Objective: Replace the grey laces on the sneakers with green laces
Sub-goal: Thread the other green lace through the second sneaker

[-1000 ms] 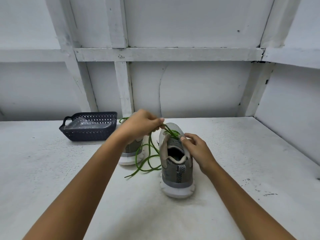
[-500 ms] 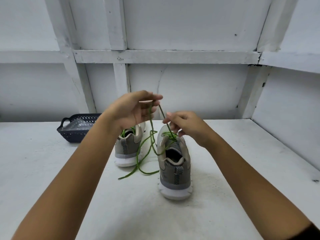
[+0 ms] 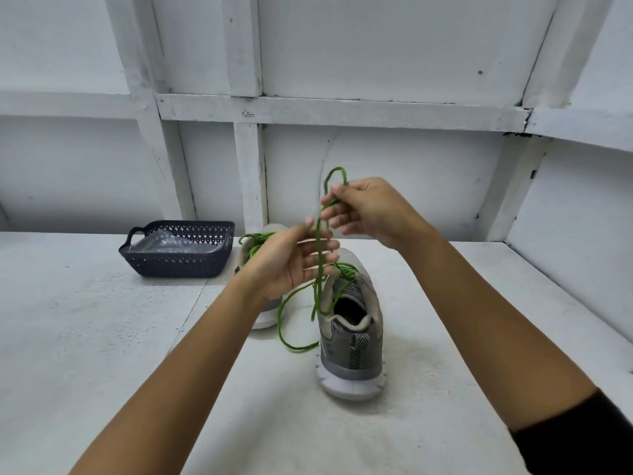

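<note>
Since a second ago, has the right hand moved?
Yes. The right hand rose off the near sneaker, now above it, pinching the green lace.

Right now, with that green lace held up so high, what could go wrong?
1. Only the right hand pinches the green lace. The left hand is open, so if that grip slips the raised loop may drop.
2. Neither hand steadies the near sneaker, so an upward pull could tip it.
3. Slack lace loops on the table beside the far sneaker and might snag or tangle.
</note>
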{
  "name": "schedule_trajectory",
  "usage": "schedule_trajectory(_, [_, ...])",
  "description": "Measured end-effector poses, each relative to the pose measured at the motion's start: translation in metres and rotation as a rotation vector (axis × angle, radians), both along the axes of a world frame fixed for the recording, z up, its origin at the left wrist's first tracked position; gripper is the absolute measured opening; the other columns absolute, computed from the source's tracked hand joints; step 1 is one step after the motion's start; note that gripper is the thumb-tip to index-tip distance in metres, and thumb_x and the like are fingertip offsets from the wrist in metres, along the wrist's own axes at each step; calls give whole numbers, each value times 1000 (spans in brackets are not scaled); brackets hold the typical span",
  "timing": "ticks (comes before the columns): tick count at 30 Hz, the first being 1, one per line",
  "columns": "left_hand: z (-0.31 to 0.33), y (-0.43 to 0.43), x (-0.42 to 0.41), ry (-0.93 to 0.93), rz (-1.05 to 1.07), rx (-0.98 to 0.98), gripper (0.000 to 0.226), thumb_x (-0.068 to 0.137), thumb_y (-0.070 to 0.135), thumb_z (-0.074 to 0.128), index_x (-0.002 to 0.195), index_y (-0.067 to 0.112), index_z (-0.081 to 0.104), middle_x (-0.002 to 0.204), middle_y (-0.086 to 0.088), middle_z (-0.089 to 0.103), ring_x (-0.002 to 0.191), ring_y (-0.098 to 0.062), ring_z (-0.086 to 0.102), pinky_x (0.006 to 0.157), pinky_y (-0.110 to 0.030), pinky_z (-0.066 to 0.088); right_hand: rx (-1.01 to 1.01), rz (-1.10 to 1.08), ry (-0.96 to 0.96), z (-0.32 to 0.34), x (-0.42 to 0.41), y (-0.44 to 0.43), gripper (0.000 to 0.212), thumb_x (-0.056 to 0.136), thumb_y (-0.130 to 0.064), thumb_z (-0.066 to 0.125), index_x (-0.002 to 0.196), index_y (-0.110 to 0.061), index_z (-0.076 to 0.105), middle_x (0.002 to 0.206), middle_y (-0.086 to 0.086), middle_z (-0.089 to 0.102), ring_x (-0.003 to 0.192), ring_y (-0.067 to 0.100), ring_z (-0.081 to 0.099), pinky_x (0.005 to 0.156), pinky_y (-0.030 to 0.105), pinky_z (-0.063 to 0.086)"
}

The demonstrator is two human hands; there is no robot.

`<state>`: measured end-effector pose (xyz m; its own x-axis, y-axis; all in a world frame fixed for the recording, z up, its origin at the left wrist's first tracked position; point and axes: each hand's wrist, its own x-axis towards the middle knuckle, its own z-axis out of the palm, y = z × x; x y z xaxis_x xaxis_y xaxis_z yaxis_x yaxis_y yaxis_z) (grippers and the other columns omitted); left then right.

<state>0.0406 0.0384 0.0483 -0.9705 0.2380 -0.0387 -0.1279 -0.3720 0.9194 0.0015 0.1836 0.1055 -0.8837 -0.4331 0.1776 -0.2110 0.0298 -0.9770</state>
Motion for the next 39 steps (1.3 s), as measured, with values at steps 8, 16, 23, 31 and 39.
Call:
schedule_trajectory(8, [-29, -23, 9, 35, -68, -111, 16, 92, 4, 46, 96, 1, 60, 74, -7, 69, 63, -15, 67, 61, -24, 57, -178, -120, -58, -1, -39, -1, 24, 102, -15, 38, 94, -2, 57, 84, 12, 65, 77, 20, 67, 69, 27, 57])
schedule_trajectory(16, [-16, -21, -2, 19, 233, 173, 16, 94, -5, 41, 95, 0, 56, 79, -9, 73, 71, -16, 72, 67, -27, 59, 304, 16, -189, -27, -25, -13, 16, 99, -10, 44, 97, 1, 56, 76, 14, 60, 53, 13, 60, 52, 21, 53])
schedule_trajectory(23, [-9, -14, -16, -9, 385, 316, 14, 95, -2, 44, 89, 6, 54, 74, -6, 73, 67, -13, 71, 65, -28, 58, 577, 114, -85, -42, -2, -9, 29, 97, -29, 48, 90, -10, 69, 76, 1, 60, 65, 11, 53, 58, 19, 40])
schedule_trajectory(31, [-29, -3, -17, 16, 323, 2, 12, 93, 20, 55, 88, 13, 63, 87, 0, 70, 86, -15, 66, 82, -33, 51, 495, 42, -10, -51, -2, -1, 30, 98, -19, 48, 74, -11, 65, 66, 2, 57, 55, 8, 50, 50, 16, 40])
schedule_trajectory(39, [-43, 7, -14, 74, 317, -125, 11, 90, 14, 60, 79, 12, 63, 72, 4, 68, 75, -9, 64, 72, -28, 48, 679, -4, 120, -52, -1, 1, 30, 96, -27, 52, 72, -16, 66, 62, -3, 57, 54, 6, 48, 49, 16, 36])
